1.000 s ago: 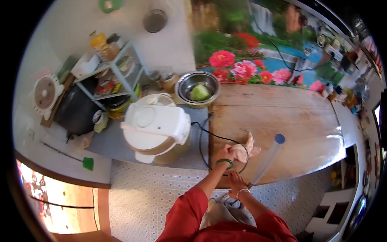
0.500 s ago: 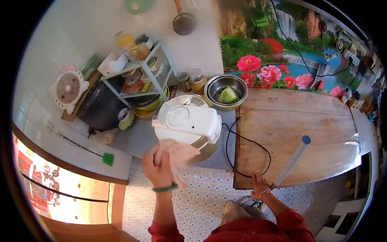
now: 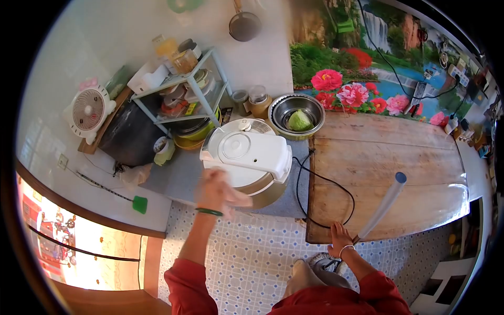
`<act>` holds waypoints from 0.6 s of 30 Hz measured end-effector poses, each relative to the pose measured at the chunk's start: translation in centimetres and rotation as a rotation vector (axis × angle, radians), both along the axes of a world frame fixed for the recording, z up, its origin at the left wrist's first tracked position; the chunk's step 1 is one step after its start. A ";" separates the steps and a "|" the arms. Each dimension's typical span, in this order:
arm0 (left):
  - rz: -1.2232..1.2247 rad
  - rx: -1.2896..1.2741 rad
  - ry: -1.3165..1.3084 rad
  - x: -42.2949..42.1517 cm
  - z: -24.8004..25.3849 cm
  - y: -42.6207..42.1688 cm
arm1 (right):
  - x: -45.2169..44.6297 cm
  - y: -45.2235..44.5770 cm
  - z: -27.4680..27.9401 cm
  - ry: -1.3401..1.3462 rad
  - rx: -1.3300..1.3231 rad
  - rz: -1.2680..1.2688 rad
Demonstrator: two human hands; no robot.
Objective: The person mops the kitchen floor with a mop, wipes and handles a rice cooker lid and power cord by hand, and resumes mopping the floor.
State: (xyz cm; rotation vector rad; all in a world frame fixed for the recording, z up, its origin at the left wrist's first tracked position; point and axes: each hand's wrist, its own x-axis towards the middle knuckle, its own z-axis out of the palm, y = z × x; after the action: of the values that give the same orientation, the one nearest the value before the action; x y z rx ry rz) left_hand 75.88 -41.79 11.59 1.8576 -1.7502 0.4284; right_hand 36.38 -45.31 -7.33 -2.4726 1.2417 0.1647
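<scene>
My left hand (image 3: 211, 190), with a green bangle at the wrist, is blurred by motion and closed on a pale pink cloth (image 3: 234, 198). It is at the near left side of a white electric cooker (image 3: 252, 152) with a gold-coloured lower body and closed lid. Whether the cloth touches the cooker I cannot tell. My right hand (image 3: 340, 240) lies with fingers stretched out at the near edge of a wooden board (image 3: 388, 149). A black cord (image 3: 338, 188) loops over the board's left part, close to those fingers. Beside my right wrist a pale tube (image 3: 382, 207) with a blue end slants upward.
Behind the cooker, a metal bowl (image 3: 311, 104) holds a cabbage piece (image 3: 299, 121). Jars (image 3: 258, 102) stand beside it. A loaded rack (image 3: 181, 79), a dark pot (image 3: 128, 128) and a white fan (image 3: 89, 110) are at the left. Patterned floor (image 3: 247, 252) lies below.
My left hand has moved slightly up with the cloth, and its forearm has swung left. My right hand stays on the board's edge. The view has shifted a little.
</scene>
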 end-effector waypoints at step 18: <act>0.082 -0.094 0.396 -5.5 -0.6 -2.0 | -0.5 -0.6 -0.1 -0.115 0.037 -0.041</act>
State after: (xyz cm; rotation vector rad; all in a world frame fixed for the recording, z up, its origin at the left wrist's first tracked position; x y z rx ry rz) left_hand 70.42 -43.79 11.00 1.8054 -1.3713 0.1534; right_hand 35.91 -45.87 -7.45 -2.3876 1.2288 0.0333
